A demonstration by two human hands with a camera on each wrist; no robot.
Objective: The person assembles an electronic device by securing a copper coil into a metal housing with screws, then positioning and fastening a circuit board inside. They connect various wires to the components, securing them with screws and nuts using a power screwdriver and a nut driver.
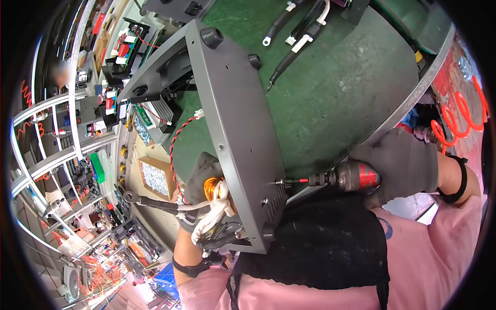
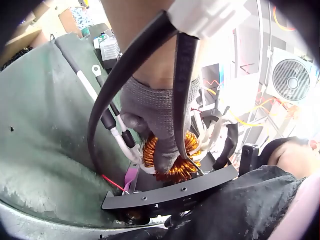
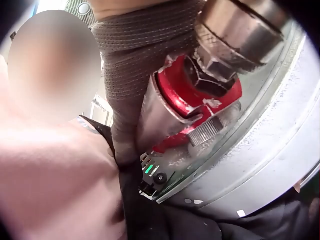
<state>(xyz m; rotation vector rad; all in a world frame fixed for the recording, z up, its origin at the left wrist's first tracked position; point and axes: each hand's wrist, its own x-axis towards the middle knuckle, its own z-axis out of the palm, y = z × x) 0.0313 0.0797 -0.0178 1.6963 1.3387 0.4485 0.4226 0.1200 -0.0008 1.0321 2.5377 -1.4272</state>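
Note:
A grey sheet-metal casing [image 1: 232, 113] with black rubber feet stands tilted on the green work surface, in front of the person. My gloved left hand [image 1: 199, 181] is at its inner side and grips a copper-wound ring coil [image 2: 189, 167], thumb and fingers around the windings. White-sleeved leads [image 1: 219, 212] run from the coil. In my gloved right hand [image 1: 395, 165] is a red air screwdriver [image 1: 364, 176], held level. Its bit [image 1: 303, 181] points left, with the tip right at a fastener on the casing's outer panel. The right wrist view shows the tool's red and metal body [image 3: 170, 110] close up.
Loose black-and-white cables [image 1: 297, 49] lie on the green mat [image 1: 341, 98] at the far side. A twisted red-and-black wire [image 1: 173, 150] hangs beside the casing. Left of it sits a cardboard box [image 1: 157, 178] of small parts. A coiled orange air hose [image 1: 454, 121] is at right.

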